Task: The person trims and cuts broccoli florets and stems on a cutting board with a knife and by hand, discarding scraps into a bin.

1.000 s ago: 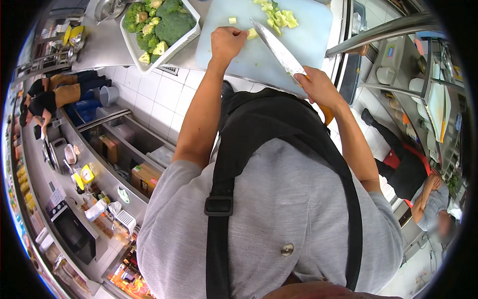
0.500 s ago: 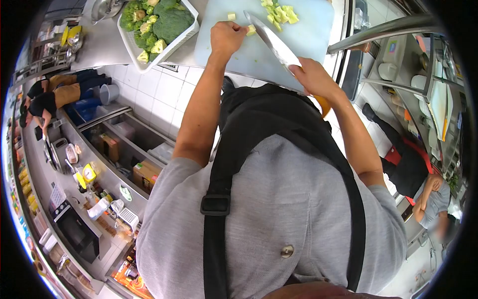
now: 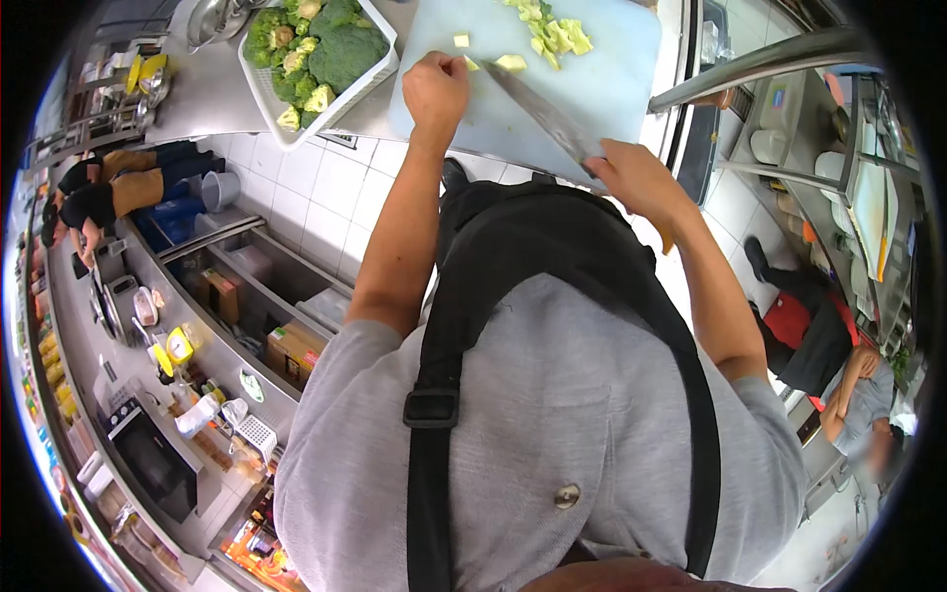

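On the pale cutting board, my left hand is closed, with its fingertips pinching a small pale-green piece of broccoli stem. My right hand grips the handle of a kitchen knife. Its blade slants up and left across the board, the tip close to the piece at my left fingers. One cut stem chunk lies just right of the tip, and a small cube rests above my left hand. Farther up the board is a heap of light-green cut pieces.
A white basket of broccoli stands left of the board on the steel counter. Metal bowls are behind it. A steel rail runs at right. Other people are at the far left and the right.
My left hand has shifted left, and a cut stem chunk now lies apart from it. The knife has turned, its tip nearer my left fingers, and my right hand is slightly lower.
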Demonstrator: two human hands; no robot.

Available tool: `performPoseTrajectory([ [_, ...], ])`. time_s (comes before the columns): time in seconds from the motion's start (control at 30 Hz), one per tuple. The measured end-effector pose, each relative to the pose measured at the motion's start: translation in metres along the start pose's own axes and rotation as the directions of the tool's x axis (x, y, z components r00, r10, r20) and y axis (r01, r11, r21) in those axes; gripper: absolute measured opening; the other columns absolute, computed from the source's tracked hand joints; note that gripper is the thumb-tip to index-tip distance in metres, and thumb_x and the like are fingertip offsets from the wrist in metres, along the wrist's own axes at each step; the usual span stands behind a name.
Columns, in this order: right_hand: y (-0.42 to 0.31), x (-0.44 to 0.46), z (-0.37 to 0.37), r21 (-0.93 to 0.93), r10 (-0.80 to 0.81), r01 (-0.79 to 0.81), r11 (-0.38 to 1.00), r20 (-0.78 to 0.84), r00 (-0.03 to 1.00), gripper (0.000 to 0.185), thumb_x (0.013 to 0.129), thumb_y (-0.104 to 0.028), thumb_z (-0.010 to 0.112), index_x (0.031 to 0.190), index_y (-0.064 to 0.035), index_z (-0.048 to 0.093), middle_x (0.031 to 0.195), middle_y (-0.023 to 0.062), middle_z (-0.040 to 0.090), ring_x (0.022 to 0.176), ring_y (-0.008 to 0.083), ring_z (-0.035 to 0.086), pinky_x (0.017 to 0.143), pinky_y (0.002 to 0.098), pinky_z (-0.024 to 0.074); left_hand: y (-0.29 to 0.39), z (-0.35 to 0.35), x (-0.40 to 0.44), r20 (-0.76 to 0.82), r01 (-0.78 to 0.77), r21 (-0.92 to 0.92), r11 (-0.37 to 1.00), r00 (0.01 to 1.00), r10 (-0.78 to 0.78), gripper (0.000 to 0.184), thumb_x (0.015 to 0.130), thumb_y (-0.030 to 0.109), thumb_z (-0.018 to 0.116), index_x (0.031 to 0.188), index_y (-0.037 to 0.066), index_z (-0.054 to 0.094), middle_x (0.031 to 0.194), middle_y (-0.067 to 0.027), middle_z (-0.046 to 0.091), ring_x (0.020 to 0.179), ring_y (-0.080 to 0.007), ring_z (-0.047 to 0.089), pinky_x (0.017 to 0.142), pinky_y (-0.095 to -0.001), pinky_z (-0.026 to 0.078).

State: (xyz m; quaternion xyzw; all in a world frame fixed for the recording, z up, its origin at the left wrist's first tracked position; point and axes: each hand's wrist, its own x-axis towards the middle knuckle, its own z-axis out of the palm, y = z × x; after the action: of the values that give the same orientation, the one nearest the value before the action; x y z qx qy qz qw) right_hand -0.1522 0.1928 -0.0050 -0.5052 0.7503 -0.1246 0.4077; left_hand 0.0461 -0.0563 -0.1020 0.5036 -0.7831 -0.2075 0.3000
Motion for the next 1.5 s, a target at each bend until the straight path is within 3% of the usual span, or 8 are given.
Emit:
performPoseTrajectory([
  [0.23,0.014,-0.014,-0.015,0.276,0.122,-0.092,0.957,-0.092,0.988,0.039,0.109,-0.031,0.055,0.097,0.0046,0.062,0.068,0.0133,0.061,0.048,0.0227,0.061,0.052,0.0396,0.0501,0.029,0.011,-0.007,0.074,-0.527,-0.034,0.849,0.846,0.528,0.027,0.090,0.015,0.081,0.115,0.006,0.077,0.099,-0.0125,0.075,0.072,-0.0278,0.070,0.072,-0.0383,0.060],
  [0.33,0.017,-0.016,-0.014,0.279,0.132,-0.101,0.955,-0.094,0.987,0.039,0.109,-0.031,0.055,0.098,0.0047,0.063,0.069,0.0135,0.062,0.048,0.0230,0.062,0.052,0.0398,0.0506,0.031,0.009,-0.005,0.134,-0.451,-0.025,0.892,0.883,0.450,0.029,0.091,0.014,0.079,0.119,0.006,0.075,0.097,-0.0114,0.077,0.077,-0.0229,0.073,0.075,-0.0342,0.060],
  [0.43,0.022,-0.018,-0.009,0.285,0.142,-0.114,0.952,-0.080,0.987,0.039,0.109,-0.032,0.055,0.097,0.0047,0.063,0.068,0.0135,0.062,0.049,0.0227,0.062,0.052,0.0397,0.0508,0.034,0.002,-0.006,0.380,-0.044,-0.338,0.940,0.908,0.179,0.034,0.087,0.011,0.077,0.120,0.007,0.075,0.094,-0.0132,0.078,0.079,-0.0266,0.075,0.077,-0.0357,0.061],
  [0.53,0.026,-0.019,-0.006,0.282,0.138,-0.116,0.953,-0.060,0.989,0.039,0.109,-0.032,0.055,0.097,0.0047,0.063,0.067,0.0134,0.062,0.049,0.0229,0.063,0.052,0.0397,0.0509,0.027,0.002,-0.002,0.613,0.389,-0.355,0.850,0.783,-0.102,0.030,0.088,0.013,0.075,0.116,0.006,0.077,0.090,-0.0140,0.079,0.084,-0.0249,0.076,0.079,-0.0348,0.061],
  [0.73,0.027,-0.011,-0.002,0.277,0.110,-0.091,0.957,-0.056,0.992,0.040,0.109,-0.032,0.055,0.096,0.0047,0.063,0.065,0.0134,0.061,0.049,0.0242,0.063,0.053,0.0400,0.0511,0.039,0.000,-0.013,0.207,-0.264,0.097,0.960,0.949,0.240,0.027,0.087,0.020,0.082,0.111,0.006,0.080,0.088,-0.0115,0.079,0.080,-0.0192,0.077,0.073,-0.0319,0.061],
  [0.93,0.025,-0.011,-0.002,0.270,0.108,-0.086,0.959,-0.069,0.992,0.040,0.109,-0.032,0.055,0.096,0.0051,0.061,0.065,0.0147,0.061,0.049,0.0244,0.063,0.053,0.0408,0.0509,0.028,-0.001,-0.006,0.359,0.068,-0.169,0.983,0.933,-0.003,0.038,0.078,0.024,0.091,0.105,-0.001,0.080,0.088,-0.0171,0.079,0.077,-0.0239,0.077,0.073,-0.0350,0.061],
  [1.13,0.018,-0.008,0.000,0.270,0.079,-0.067,0.960,-0.032,0.996,0.040,0.109,-0.032,0.055,0.094,0.0051,0.059,0.066,0.0166,0.061,0.048,0.0254,0.062,0.054,0.0420,0.0507,0.006,0.013,0.000,0.372,0.339,-0.370,0.865,0.907,-0.196,0.030,0.081,0.017,0.092,0.102,-0.002,0.082,0.085,-0.0088,0.080,0.072,-0.0135,0.072,0.069,-0.0282,0.059],
  [1.5,0.009,0.002,0.000,0.213,0.018,-0.017,0.977,-0.002,1.000,0.041,0.110,-0.033,0.055,0.093,0.0050,0.058,0.067,0.0166,0.059,0.049,0.0255,0.062,0.055,0.0425,0.0508,0.010,0.009,0.006,0.408,0.447,-0.459,0.768,0.874,-0.265,0.021,0.084,0.008,0.089,0.096,-0.006,0.080,0.081,-0.0085,0.077,0.068,-0.0104,0.065,0.063,-0.0241,0.052],
])
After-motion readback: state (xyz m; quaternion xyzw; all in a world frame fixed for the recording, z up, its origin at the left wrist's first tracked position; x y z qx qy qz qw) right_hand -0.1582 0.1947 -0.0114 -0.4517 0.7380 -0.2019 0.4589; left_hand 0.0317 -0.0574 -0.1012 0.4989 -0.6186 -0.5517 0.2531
